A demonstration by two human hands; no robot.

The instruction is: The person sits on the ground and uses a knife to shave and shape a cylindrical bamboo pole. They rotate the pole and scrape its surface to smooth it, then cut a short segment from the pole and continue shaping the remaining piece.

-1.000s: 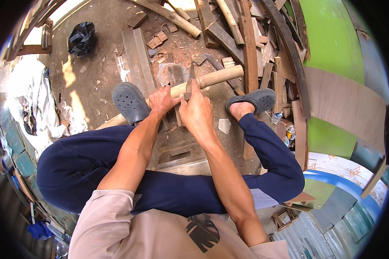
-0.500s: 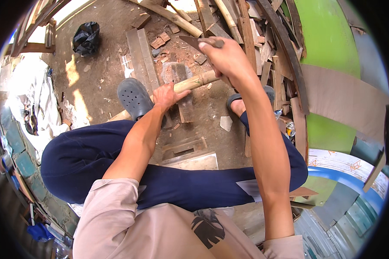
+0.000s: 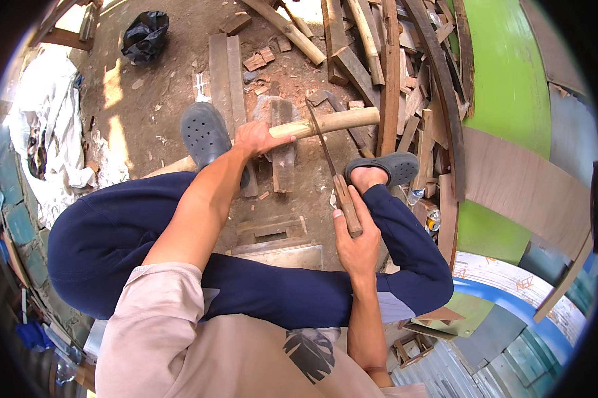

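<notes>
A pale bamboo pole [image 3: 342, 121] lies across a wooden block [image 3: 284, 169] on the dirt floor, its right end sticking out past the block. My left hand [image 3: 252, 138] is closed around the pole beside the block. My right hand [image 3: 360, 251] grips the wooden handle of a long knife [image 3: 327, 149]. The dark, narrow blade points away from me and crosses the pole just right of the block, with its tip past the pole's far side. Whether the blade touches the bamboo I cannot tell. My grey clogs [image 3: 205, 132] stand on either side.
Wood scraps and planks [image 3: 390, 86] are heaped at the right, next to a green panel [image 3: 508, 66]. A black plastic bag [image 3: 145, 36] lies at the far left, white cloth [image 3: 44, 126] nearer. Low wooden pieces [image 3: 272, 229] lie before my legs.
My right hand has come down and back toward me with the knife, from above the pole's right part to near my right knee. My left hand stays on the bamboo pole.
</notes>
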